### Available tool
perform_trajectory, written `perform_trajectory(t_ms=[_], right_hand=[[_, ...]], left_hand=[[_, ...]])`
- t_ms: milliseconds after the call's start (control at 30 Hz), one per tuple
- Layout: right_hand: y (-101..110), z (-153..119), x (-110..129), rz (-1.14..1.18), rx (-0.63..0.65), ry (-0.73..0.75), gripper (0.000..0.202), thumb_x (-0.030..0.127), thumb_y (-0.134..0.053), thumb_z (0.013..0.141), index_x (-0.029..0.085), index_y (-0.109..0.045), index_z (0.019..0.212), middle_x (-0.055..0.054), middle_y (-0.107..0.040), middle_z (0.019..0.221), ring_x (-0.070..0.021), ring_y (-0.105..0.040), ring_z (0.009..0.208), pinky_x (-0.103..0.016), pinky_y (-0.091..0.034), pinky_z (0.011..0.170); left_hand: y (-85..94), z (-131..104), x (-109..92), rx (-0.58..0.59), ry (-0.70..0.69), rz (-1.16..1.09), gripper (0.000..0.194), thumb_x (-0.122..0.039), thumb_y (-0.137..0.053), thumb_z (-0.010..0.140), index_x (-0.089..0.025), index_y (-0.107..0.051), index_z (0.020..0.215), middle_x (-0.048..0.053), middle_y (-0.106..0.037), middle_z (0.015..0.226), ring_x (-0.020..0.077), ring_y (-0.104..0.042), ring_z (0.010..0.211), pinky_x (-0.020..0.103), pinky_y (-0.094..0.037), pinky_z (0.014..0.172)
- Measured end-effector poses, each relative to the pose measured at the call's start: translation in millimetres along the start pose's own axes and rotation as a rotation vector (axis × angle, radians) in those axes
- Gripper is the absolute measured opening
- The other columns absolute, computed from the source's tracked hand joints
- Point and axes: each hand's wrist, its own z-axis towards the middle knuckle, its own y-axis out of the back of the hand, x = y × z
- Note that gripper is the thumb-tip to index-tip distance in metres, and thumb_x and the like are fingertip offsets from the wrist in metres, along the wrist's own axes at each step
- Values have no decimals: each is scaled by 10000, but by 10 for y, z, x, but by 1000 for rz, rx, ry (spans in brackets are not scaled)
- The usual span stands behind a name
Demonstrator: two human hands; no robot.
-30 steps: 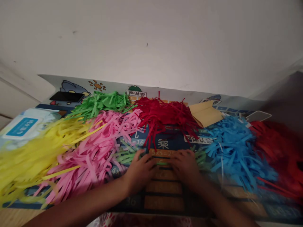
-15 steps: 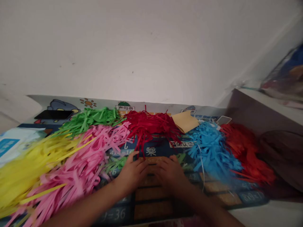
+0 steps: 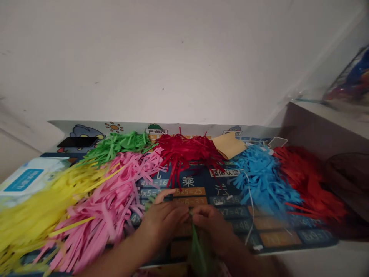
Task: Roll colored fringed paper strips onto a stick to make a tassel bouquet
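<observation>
pale packet (image 3: pixel 34 169): far left from my seat, blue label up, just beside the yellow heap.
yellow strips (image 3: pixel 49 207): loose heap down the left side, well apart from the hands.
black slab (image 3: pixel 77 142): lying at the back, near the far edge of the patterned mat (image 3: pixel 235 212) that i see covering the worktop.
pink strips (image 3: pixel 103 207): heaped between the yellow strips and the left hand.
green heap (image 3: pixel 123 144): at the back, behind the pink strips, well beyond the hands.
left hand (image 3: pixel 161 221): over the mat, fingers bent inward, tips meeting the right hand's; i can't tell from here whether they grip too. a few green scraps (image 3: pixel 150 201) show just past it.
dark red strips (image 3: pixel 188 150): straight ahead of both hands, apart from them.
held green strips (image 3: pixel 198 248): between the two hands, trailing from the meeting fingertips toward me; the lower part is blurred.
right hand (image 3: pixel 213 223): thumb and forefinger pinching the top of the held green strips, the other fingers curled.
tan paper (image 3: pixel 230 145): folded, beside the dark red strips.
white string (image 3: pixel 251 200): winding over the mat, right of the right hand.
blue strips (image 3: pixel 263 175): heaped beyond the string.
red strips (image 3: pixel 311 184): far right, just beside the blue.
</observation>
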Motion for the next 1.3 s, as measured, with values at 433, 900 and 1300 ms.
perform_trajectory(t_ms=[433,900,1300], right_hand=[[-25,-58,-148,-142,-258,349,158,321,-800,653,213,-701,713,10,-620,680,-107,-514,476,-219,-417,449],[1234,46,504,-1081,-800,433,210,301,-575,837,168,-692,950,-71,-693,850,-213,-640,741,-322,-495,676],[1605,468,722,-1456,-814,356,132,73,-601,755,165,-684,801,-96,-682,855,-242,-630,850,-313,-444,774]], left_hand=[[-208,-73,-228,-60,310,-227,212,-224,-452,948,-249,-659,906,-13,-699,803,128,-650,749,334,-463,947],[12,-413,145,-62,1068,-794,352,-526,-445,921,-231,-527,748,-45,-493,523,116,-479,423,192,-416,371],[-454,-179,50,101,1101,-773,440,-599,-560,792,-178,-584,667,-36,-465,562,106,-404,515,196,-345,489]])
